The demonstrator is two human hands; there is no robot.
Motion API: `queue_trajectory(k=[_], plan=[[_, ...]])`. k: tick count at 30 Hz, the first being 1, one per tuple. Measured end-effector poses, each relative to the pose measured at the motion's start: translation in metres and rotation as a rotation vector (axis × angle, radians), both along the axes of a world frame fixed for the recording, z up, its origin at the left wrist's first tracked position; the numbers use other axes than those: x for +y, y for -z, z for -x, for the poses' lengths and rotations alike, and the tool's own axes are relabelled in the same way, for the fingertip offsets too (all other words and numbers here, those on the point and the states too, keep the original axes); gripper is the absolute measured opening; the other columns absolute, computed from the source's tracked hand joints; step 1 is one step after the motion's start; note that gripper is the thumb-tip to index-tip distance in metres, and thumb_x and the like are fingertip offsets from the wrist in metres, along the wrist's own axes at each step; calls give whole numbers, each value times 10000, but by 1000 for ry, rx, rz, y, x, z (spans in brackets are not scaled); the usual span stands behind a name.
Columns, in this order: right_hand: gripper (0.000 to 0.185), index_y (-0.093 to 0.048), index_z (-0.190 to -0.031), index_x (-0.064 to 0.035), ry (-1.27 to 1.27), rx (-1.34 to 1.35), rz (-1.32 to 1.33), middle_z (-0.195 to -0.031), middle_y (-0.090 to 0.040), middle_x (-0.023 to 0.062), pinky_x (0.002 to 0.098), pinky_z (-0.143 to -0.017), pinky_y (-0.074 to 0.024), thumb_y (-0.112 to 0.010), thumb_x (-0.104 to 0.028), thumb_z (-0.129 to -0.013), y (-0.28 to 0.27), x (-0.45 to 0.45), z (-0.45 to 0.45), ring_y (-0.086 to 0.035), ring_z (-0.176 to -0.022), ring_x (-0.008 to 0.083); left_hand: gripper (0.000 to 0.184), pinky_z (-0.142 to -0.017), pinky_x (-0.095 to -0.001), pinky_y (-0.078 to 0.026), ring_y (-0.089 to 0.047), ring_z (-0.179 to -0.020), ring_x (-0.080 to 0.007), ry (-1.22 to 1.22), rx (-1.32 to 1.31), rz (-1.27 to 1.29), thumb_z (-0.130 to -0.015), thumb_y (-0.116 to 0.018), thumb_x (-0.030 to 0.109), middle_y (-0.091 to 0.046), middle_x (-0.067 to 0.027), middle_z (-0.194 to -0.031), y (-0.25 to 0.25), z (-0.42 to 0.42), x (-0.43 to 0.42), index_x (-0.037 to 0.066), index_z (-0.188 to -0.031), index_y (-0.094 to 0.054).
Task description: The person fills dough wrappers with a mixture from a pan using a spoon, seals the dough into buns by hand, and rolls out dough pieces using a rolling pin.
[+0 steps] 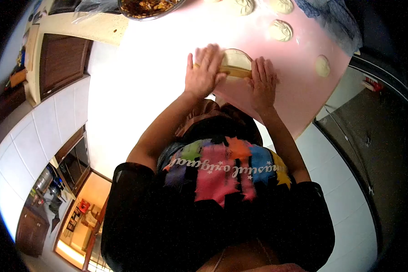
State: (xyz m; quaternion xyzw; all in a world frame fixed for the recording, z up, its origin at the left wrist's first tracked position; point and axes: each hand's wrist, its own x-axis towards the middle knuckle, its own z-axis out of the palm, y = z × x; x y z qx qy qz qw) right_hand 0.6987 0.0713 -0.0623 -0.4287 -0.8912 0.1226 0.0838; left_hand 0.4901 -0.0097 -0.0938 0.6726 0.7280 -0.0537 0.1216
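A wooden rolling pin [235,71] lies across a flat, pale round of dough [235,58] near the table edge closest to me. My left hand [204,72] rests on the pin's left end, its fingers stretched out and the thumb apart. On the right end, my right hand [263,82] presses with straight fingers, slightly blurred. Neither hand is wrapped around the pin. Both palms cover its ends, and the pin hides part of the dough.
Pleated dough buns [281,31] sit farther back on the pink table [294,102]. A smooth dough piece [322,66] lies at right, near a blue cloth [337,27]. A bowl of dark filling [150,8] stands back left, beside a clear plastic bag [95,8].
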Motion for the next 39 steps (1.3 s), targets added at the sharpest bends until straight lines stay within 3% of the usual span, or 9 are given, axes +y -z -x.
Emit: queue_trajectory(k=[3,7,10,14,20,25,27,31,39], plan=[[573,-394,-1415,-90,13,-175,-139,-1511,-306,127,549,-1114,-179,-501,-402,-946,-1,38,33,-222,-1416,300,744,-1143,-574,-74,-51,-1450,-300,-124,126,-123,-899,-46,691,-12,-94,-1578,-5,16,57,273,-1513,-3],[688,-358,-1433,-72,82,-138,-165,-1519,-280,142,546,-1135,-132,-506,-487,-904,5,69,50,-199,-1420,326,889,-1151,-553,-55,-81,-1451,-291,-320,-115,-278,-869,-78,744,-107,-120,-1569,-15,33,96,133,-1514,-97],[684,-349,-1435,-59,40,-219,-169,-1508,-285,175,539,-1142,-110,-492,-477,-913,8,18,25,-201,-1418,342,868,-1134,-595,-76,-104,-1447,-296,-150,134,-117,-863,-154,757,-56,-100,-1579,-15,9,39,190,-1517,-89],[676,-348,-1431,-45,-24,-20,-103,-1507,-288,175,538,-1140,-116,-456,-485,-930,12,-16,7,-217,-1413,339,800,-1111,-643,-81,-127,-1439,-320,-121,-155,-79,-875,-133,740,-60,-68,-1581,12,3,-17,264,-1515,-74],[623,-397,-1396,-34,9,-123,-215,-1498,-318,151,541,-1120,-173,-364,-488,-971,13,77,54,-293,-1377,329,772,-1136,-588,-69,-148,-1438,-307,-289,-67,-280,-911,-60,674,-145,-95,-1567,-6,39,104,197,-1511,-152],[371,-513,-1250,-44,-62,73,-101,-1344,-465,122,495,-1034,-317,-550,-206,-918,30,-3,12,-424,-1253,312,732,-1096,-623,-173,-226,-1406,-328,-21,7,-222,-949,-273,595,-265,-157,-1512,-14,28,45,91,-1477,-231],[314,-538,-1170,-72,1,153,1,-1193,-508,104,490,-984,-345,-582,-111,-861,20,-20,-4,-472,-1144,303,750,-1121,-518,-249,-276,-1386,-343,-148,-189,-74,-952,-301,584,-316,-177,-1483,-29,26,42,27,-1452,-266],[359,-544,-1160,-96,-16,159,10,-1113,-511,97,492,-951,-358,-617,-77,-810,11,-28,-34,-479,-1085,314,565,-1004,-376,-436,-527,-1171,-290,-72,-355,111,-904,-567,419,-517,-157,-1291,-55,13,93,14,-1287,-478],[358,-567,-1119,-97,-168,156,41,-1095,-515,101,493,-945,-358,-637,-63,-770,20,-35,-56,-485,-1083,323,342,-884,-351,-504,-597,-1063,-253,-147,-327,504,-848,-631,321,-596,-95,-1196,-55,-12,120,120,-1124,-611]])
